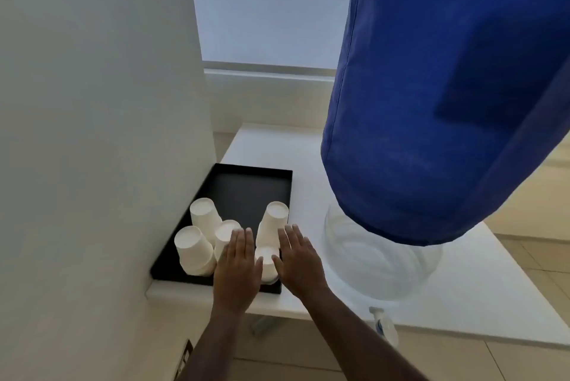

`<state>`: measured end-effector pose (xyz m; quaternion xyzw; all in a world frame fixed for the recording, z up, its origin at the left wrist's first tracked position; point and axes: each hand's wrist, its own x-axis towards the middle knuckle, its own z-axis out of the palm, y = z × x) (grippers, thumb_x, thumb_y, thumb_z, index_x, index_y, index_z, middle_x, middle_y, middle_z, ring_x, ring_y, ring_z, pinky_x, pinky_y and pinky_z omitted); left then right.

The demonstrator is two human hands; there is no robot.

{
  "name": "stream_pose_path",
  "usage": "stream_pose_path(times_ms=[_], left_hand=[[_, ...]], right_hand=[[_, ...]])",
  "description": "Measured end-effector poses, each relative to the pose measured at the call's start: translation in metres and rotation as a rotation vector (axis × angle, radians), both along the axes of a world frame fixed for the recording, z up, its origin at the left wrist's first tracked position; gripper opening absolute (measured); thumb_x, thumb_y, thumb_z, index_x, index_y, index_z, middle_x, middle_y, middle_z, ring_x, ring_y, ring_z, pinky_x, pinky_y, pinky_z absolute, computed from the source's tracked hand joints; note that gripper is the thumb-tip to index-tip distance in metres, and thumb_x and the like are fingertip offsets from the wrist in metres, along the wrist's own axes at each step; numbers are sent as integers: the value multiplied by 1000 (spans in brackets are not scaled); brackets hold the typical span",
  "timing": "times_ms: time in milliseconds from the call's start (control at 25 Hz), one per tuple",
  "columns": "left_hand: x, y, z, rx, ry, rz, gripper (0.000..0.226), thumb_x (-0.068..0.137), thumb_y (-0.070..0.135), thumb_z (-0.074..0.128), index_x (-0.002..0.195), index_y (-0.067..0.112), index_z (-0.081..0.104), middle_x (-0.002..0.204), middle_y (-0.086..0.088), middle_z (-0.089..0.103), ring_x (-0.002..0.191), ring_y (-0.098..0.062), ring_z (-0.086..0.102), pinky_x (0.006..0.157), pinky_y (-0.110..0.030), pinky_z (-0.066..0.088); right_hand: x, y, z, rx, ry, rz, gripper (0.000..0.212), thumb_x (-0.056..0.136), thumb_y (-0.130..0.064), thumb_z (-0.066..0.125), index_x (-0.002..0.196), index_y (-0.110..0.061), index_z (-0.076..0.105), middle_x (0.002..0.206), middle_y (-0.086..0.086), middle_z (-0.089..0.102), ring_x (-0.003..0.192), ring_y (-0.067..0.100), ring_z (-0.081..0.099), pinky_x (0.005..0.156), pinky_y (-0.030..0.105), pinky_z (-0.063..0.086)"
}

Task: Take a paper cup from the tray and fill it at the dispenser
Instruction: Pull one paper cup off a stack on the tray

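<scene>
A black tray [246, 183] lies on a white table, against the wall on the left. Several white paper cups stand upside down in its near half. One upturned cup [267, 263] sits at the tray's front right, between my two hands. My left hand [239, 266] is flat with fingers apart on its left side, and my right hand [300, 260] is flat with fingers apart on its right. Neither hand grips it. The dispenser is a large bottle under a blue cloth cover [431, 103] on a clear base [379, 257], with a tap [381, 320] at the table's front edge.
Another cup [273, 222] stands just behind the one between my hands, and three more [197, 248] cluster at the tray's left. A white wall [92, 134] borders the tray. The white table [478, 303] extends right, with tiled floor beyond.
</scene>
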<state>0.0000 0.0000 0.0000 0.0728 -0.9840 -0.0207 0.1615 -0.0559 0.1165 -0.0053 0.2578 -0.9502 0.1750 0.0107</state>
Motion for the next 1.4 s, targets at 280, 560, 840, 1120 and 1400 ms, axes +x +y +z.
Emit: stream_pose_path(times_ms=[280,560,840,1120,1400], left_hand=[[-7,9,-55,409,-86,45,43,94,15,51,134,2,44,131,-15,58,120,-25,56,95,-33,55],[-27,9,-77,989,-118,110,48,89,6,60,132,1,42,132,-16,55,124,-30,52,103,-42,48],[-30,1,-90,1034,-150,208,60,80,0,69,134,8,43,137,-12,53,128,-29,48,106,-42,42],[-31,7,-89,994,-102,267,59,81,12,71,133,13,44,133,-10,59,123,-30,53,100,-41,45],[-31,12,-87,898,-138,274,59,84,15,67,137,16,39,133,-11,58,124,-32,51,98,-42,46]], right_hand=[[-10,-21,-29,0,-160,-74,57,89,-36,50,135,-10,27,141,12,41,123,31,47,99,44,45],[-29,-32,-39,-33,-240,-35,59,86,-35,54,132,-8,29,133,18,45,113,37,53,92,45,48],[-36,-24,-38,-252,-246,-115,56,84,-32,57,131,-11,35,127,20,51,110,35,53,93,43,47],[-36,-18,-37,-337,-267,-130,54,84,-31,57,130,-13,36,127,19,50,111,34,52,94,42,47],[-36,-14,-37,-364,-255,-126,49,85,-28,55,129,-13,39,123,21,52,109,35,52,92,42,47]])
